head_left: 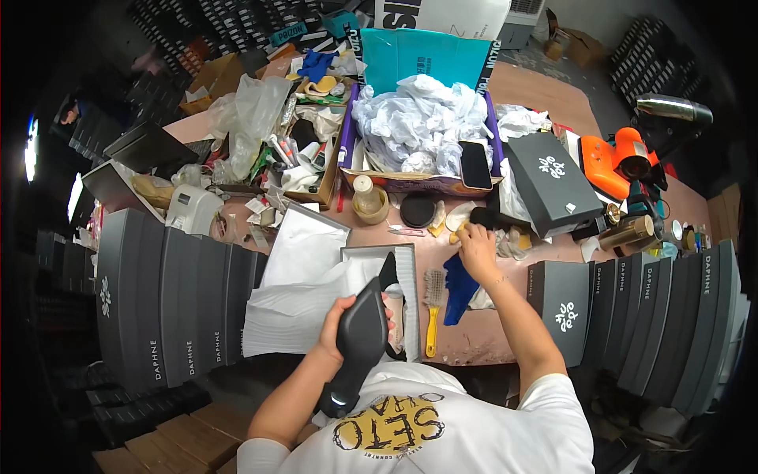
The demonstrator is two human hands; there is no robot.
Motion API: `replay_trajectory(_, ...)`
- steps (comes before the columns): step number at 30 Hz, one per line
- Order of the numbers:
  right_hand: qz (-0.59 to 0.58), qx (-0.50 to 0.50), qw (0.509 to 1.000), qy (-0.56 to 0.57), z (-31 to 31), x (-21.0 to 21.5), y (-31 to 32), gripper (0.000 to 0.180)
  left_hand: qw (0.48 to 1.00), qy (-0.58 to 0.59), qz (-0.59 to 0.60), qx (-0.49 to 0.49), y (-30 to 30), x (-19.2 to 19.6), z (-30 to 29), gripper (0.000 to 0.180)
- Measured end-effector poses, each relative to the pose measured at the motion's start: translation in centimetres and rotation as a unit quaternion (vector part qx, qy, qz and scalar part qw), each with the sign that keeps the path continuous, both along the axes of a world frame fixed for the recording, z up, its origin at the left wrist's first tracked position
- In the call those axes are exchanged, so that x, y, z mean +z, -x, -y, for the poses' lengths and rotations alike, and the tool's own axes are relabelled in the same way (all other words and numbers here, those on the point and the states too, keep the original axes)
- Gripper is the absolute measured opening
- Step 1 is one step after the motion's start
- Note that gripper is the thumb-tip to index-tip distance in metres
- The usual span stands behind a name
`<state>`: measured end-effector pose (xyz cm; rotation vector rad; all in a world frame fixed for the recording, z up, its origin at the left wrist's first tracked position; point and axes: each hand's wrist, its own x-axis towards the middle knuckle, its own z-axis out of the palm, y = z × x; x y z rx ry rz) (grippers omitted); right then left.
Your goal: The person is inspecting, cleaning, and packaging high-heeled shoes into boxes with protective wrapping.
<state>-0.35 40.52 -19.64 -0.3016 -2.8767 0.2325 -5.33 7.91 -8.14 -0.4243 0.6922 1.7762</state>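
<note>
Nearest us is the person's white shirt [474, 411], with a yellow and black print; just beyond it the left hand [333, 330] is closed around a pointed black shoe [363, 324], thumb on one side and fingertips showing on the other; the shoe is held at a tilt above the near edge of the table [466, 345], its toe pointing away from the person.

Past the shoe we see an open grey box [410, 272], with something black and beige partly hidden inside; white tissue [290, 304] spreads to its left; right of the box lies a brush [432, 314] with a yellow handle, its bristled end away from the person, and just beside it a blue cloth [459, 291].

Beyond the cloth the right hand [478, 254] reaches down with its fingers bent over small yellowish pieces [455, 225]; we cannot tell whether it pinches one or only touches them; left of these we find a black round lid [418, 209] and a bottle [364, 192] with a pale cap.

Farther off, a purple box [347, 146] is heaped with crumpled white paper [418, 118], and a phone [474, 165] leans at its near right corner; to the right sit a closed dark grey box [553, 186] and an orange tool [604, 166]; at the back a teal panel [418, 62] stands upright behind the paper.
</note>
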Motion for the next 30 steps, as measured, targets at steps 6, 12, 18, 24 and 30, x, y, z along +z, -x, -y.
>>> replay_trajectory(6, -0.005, -0.020, 1.000, 0.022, -2.8, -2.4, 2.0, 0.023, 0.995, -0.030, 0.057, 0.071, -1.8, -2.9, 0.2, 0.062)
replay_trajectory(12, -0.084, 0.001, 0.476, 0.876, 1.5, 4.3, 1.8, 0.024, 0.994, -0.058, 0.026, 0.089, -1.2, -3.1, 0.2, 0.065)
replay_trajectory(18, -0.064, 0.080, 0.265, 0.959, 7.5, 5.4, 0.6, 0.033, 0.991, -0.083, -0.005, 0.106, -0.7, -1.8, 0.4, 0.064)
replay_trajectory(24, -0.032, 0.005, 0.266, 0.963, 10.4, 5.5, 0.0, 0.029, 0.950, -0.090, -0.018, 0.299, 1.1, -6.7, 6.8, 0.063)
replay_trajectory(30, 0.033, -0.022, 0.527, 0.849, 12.3, 4.6, -0.2, 0.024, 0.953, 0.039, -0.018, 0.301, 0.4, -8.5, 8.7, 0.060)
